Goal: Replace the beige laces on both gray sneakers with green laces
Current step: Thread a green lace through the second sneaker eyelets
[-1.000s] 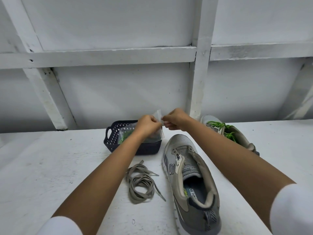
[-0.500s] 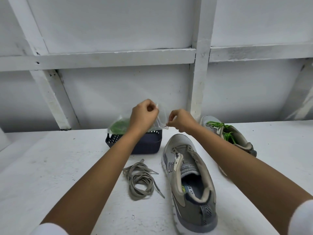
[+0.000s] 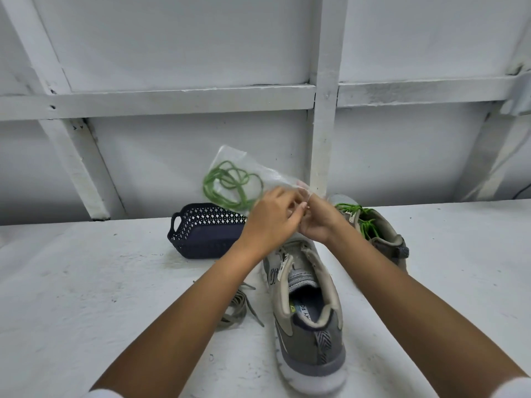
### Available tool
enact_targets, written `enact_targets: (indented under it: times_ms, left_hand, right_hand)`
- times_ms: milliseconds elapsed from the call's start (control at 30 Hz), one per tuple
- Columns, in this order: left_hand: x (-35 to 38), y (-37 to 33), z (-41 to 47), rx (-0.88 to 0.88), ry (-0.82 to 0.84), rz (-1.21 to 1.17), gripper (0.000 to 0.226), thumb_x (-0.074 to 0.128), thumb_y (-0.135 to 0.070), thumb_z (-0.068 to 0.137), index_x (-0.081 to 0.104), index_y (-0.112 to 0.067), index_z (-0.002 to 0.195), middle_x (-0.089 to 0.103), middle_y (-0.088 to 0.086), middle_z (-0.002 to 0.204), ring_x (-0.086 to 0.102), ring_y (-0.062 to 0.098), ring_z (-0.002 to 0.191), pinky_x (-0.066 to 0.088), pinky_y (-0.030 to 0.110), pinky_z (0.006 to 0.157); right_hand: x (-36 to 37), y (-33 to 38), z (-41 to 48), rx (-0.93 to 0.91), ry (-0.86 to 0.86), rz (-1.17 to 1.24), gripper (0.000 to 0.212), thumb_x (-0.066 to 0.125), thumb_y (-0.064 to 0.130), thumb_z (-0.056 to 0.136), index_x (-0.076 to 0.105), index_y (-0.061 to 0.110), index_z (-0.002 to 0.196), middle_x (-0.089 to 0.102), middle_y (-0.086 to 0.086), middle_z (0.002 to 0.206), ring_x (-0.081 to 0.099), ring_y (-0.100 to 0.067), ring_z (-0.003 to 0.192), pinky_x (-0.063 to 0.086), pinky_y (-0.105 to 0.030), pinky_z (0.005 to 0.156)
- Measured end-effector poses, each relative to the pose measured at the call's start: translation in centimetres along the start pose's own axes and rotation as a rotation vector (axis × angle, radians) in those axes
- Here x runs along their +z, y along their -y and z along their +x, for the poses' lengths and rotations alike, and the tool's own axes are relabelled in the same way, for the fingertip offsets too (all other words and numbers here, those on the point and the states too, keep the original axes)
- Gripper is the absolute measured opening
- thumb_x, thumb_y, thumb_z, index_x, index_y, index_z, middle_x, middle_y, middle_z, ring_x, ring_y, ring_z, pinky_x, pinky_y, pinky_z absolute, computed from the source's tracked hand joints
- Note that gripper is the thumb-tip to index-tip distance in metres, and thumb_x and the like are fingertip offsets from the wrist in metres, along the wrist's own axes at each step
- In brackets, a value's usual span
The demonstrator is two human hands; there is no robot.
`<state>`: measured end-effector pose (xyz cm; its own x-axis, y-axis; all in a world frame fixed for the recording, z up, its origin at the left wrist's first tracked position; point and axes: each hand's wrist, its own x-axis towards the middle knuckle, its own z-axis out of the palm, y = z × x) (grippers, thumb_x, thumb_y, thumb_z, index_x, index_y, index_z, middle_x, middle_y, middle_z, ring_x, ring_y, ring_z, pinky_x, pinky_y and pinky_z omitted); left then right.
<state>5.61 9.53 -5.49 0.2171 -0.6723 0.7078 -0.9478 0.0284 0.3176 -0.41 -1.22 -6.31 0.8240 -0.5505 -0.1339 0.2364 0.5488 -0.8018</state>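
Note:
A clear plastic bag [image 3: 244, 170] holding a coiled green lace [image 3: 230, 183] is lifted above the basket. My left hand [image 3: 271, 216] and my right hand [image 3: 317, 218] pinch the bag's mouth together, fingers curled on its edge. Below them a gray sneaker [image 3: 306, 308] stands on the table without a lace, heel toward me. A second gray sneaker [image 3: 379, 237] with a green lace [image 3: 363, 218] threaded in it sits behind my right arm. A loose beige lace [image 3: 237, 308] lies left of the near sneaker, partly hidden by my left forearm.
A dark blue perforated basket [image 3: 204, 234] with handles stands on the white table [image 3: 86, 297] just left of the hands. A white wall with timber framing [image 3: 323, 110] rises close behind the table's back edge.
The bag has come up out of the basket and tilted, so the green lace inside now shows. Both hands rose and closed together at the bag's mouth.

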Motion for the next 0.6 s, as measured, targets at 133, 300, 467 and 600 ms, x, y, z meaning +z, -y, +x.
enact_targets:
  times_ms: [133,300,467,600]
  left_hand:
    - [0.0,0.0,-1.1,-0.249,-0.460,-0.160,0.025,0.054,-0.028,0.087,0.051,-0.004,0.094,0.043,0.002,0.093,0.043,0.018,0.084,0.036,0.019,0.076]
    - [-0.6,1.4,-0.6,-0.858,-0.582,-0.858,0.083,0.064,-0.058,0.074,0.031,-0.006,0.130,0.039,0.011,0.128,0.046,0.022,0.114,0.041,0.032,0.100]
    - [-0.9,3.3,0.2,-0.847,-0.362,-1.374,0.069,0.055,-0.054,0.084,0.043,-0.011,0.136,0.056,0.018,0.130,0.055,0.035,0.117,0.053,0.045,0.086]
    - [-0.8,3.1,0.4,-0.809,-0.294,-1.369,0.056,0.043,-0.046,0.094,0.041,-0.009,0.136,0.055,0.021,0.130,0.056,0.038,0.117,0.055,0.047,0.084]
  right_hand:
    - [-0.9,-0.2,-0.4,0.038,-0.060,0.110,0.033,0.047,0.035,0.097,0.058,0.008,0.113,0.064,-0.014,0.096,0.068,-0.024,0.070,0.058,-0.037,0.061]
    - [-1.7,-0.9,-0.9,0.043,0.010,0.239,0.049,0.047,0.040,0.095,0.056,-0.005,0.111,0.069,-0.023,0.096,0.072,-0.029,0.075,0.058,-0.039,0.069]
    - [-1.3,-1.6,-1.2,0.065,0.044,0.182,0.039,0.045,0.031,0.097,0.057,-0.004,0.110,0.066,-0.023,0.101,0.072,-0.027,0.076,0.060,-0.033,0.063]
    - [-1.1,-1.3,-1.4,0.096,0.010,0.044,0.029,0.064,0.026,0.079,0.060,0.002,0.096,0.067,-0.011,0.065,0.066,-0.017,0.052,0.056,-0.027,0.047]
